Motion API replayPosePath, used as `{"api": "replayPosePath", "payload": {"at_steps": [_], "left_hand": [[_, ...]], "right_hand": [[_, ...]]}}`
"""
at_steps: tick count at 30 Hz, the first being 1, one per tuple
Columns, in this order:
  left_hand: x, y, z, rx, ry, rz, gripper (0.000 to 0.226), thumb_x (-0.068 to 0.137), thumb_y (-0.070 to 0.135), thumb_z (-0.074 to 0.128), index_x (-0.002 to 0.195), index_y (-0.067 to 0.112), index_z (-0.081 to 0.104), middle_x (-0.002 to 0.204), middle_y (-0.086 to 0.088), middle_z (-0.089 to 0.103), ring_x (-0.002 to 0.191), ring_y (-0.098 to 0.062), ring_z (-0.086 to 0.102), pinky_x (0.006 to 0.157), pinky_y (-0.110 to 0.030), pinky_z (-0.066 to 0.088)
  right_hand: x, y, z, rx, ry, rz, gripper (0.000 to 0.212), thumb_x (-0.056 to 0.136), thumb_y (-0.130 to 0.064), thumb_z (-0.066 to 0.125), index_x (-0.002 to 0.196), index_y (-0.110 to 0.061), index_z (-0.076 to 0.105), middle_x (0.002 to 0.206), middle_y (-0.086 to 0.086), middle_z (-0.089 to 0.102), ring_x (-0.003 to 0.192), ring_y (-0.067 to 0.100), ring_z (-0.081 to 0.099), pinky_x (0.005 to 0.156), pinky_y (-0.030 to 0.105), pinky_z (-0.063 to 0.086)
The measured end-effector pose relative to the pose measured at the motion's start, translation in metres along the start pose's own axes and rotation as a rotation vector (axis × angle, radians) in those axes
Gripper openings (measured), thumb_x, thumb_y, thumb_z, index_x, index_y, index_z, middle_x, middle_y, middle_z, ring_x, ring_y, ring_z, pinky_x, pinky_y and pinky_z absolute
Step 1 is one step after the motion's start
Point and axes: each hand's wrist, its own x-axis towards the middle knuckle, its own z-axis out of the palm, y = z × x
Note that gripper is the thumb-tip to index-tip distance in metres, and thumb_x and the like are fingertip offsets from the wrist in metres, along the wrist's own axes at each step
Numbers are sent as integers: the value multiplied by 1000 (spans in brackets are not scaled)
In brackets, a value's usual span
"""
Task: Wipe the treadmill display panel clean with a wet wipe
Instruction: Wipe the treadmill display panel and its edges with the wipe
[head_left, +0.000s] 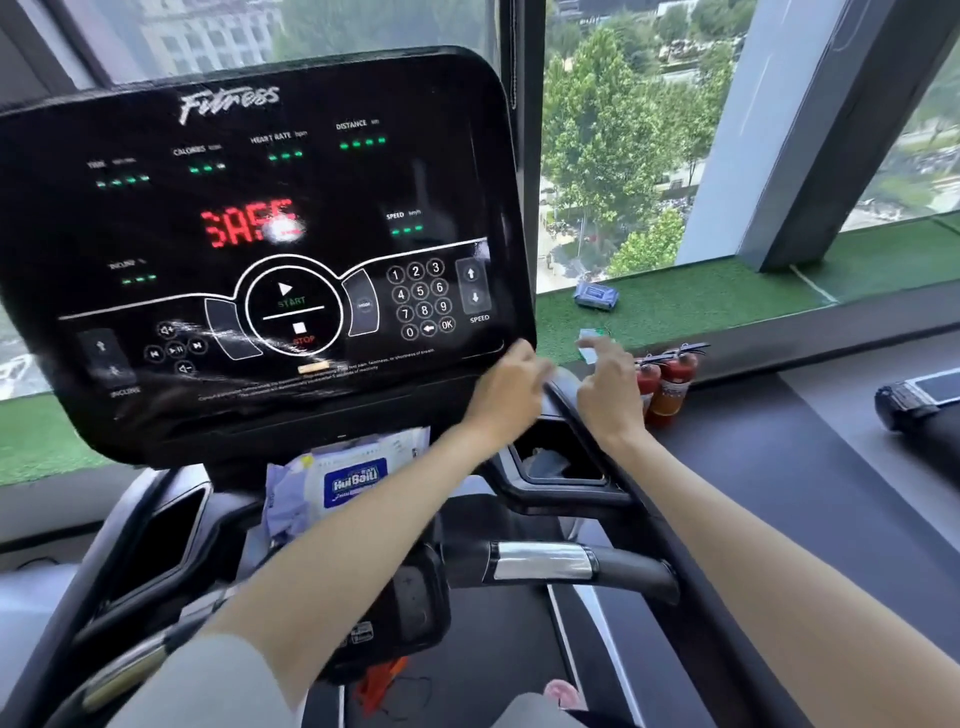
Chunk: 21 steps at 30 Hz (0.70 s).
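The left hand (511, 382), blurred, is at the lower right corner of the display panel (249, 244), with the right hand (608, 387) just beside it. I cannot tell whether either grasps anything. A small pale piece (592, 354) shows at the right fingertips, and a wet wipe pack (348, 483) lies under the panel.

1. Black display panel (260, 234) at upper left, red letters lit mid-screen, wet streaks over the lower left buttons
2. Left hand (511, 384) blurred at the panel's lower right corner, grip unclear
3. Right hand (610, 384) just beside it, whitish scrap (592, 353) at the fingertips, held or not unclear
4. Wipe pack (345, 483) tucked under the panel; blue pack (596, 296) on the green ledge (701, 306), fire extinguishers (670, 379) near
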Motion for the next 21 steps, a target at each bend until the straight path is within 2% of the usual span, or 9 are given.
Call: {"api": "replayPosePath", "payload": {"at_steps": [3, 5, 9, 10, 12, 15, 17, 18, 21], "left_hand": [[2, -22, -34, -117, 488, -91, 31, 84, -1, 52, 104, 13, 71, 86, -5, 51, 74, -17, 55, 69, -26, 47], [6, -33, -56, -38, 610, -99, 31, 84, -2, 51, 105, 11, 70, 87, -5, 52, 78, -13, 56, 71, -21, 46], [13, -33, -59, 83, 468, -71, 34, 83, -2, 52, 107, 16, 68, 92, -2, 57, 82, -15, 59, 69, -23, 44], [15, -29, -57, 28, 452, -79, 30, 85, 1, 54, 105, 16, 69, 91, 0, 59, 79, -13, 59, 71, -22, 45], [20, -19, -62, -248, 446, -144, 16, 86, 8, 60, 98, 16, 68, 81, 1, 60, 69, -6, 54, 69, -21, 46], [21, -16, -76, -711, 191, -307, 21, 83, 3, 64, 99, 17, 62, 78, 3, 60, 70, -5, 56, 68, -22, 46], [19, -20, -86, -843, 40, -353, 22, 83, 0, 63, 98, 16, 60, 79, 2, 60, 73, -10, 58, 63, -26, 49], [18, -22, -90, -871, -11, -358, 21, 84, -1, 62, 97, 15, 59, 78, 3, 60, 71, -10, 58, 60, -25, 48], [13, -25, -98, -899, -65, -354, 19, 84, -1, 61, 93, 17, 59, 76, 6, 60, 72, -9, 57, 60, -23, 46]], "right_hand": [[-2, -5, 6, 9, -30, -33, 39, 81, 8, 46, 117, -1, 55, 121, 15, 57, 117, 27, 44, 99, 33, 35], [-2, -9, 17, -2, -43, -52, 43, 79, 10, 45, 119, -4, 55, 122, 13, 57, 117, 25, 44, 97, 31, 35], [-4, -18, 29, 0, -77, -97, 44, 80, 8, 44, 119, -8, 55, 122, 10, 56, 118, 25, 42, 94, 32, 35], [-3, -21, 28, 25, -72, -102, 42, 81, 7, 44, 120, -9, 55, 122, 10, 56, 117, 25, 42, 93, 31, 35], [3, -27, 23, 82, -62, -117, 36, 86, 1, 49, 120, -10, 55, 117, 8, 58, 113, 23, 47, 92, 31, 37], [16, -43, 10, 428, -165, 47, 34, 87, -9, 57, 121, -14, 53, 100, 5, 60, 91, 18, 56, 81, 29, 46], [24, -54, 1, 736, -272, 200, 34, 87, -11, 61, 119, -17, 52, 92, 4, 61, 79, 14, 58, 72, 25, 47], [26, -57, -2, 814, -314, 230, 29, 86, -11, 63, 114, -17, 54, 87, 4, 62, 72, 13, 59, 68, 25, 47], [27, -64, -6, 813, -355, 220, 6, 85, -11, 66, 86, -14, 61, 70, 3, 61, 55, 10, 53, 59, 25, 43]]}}
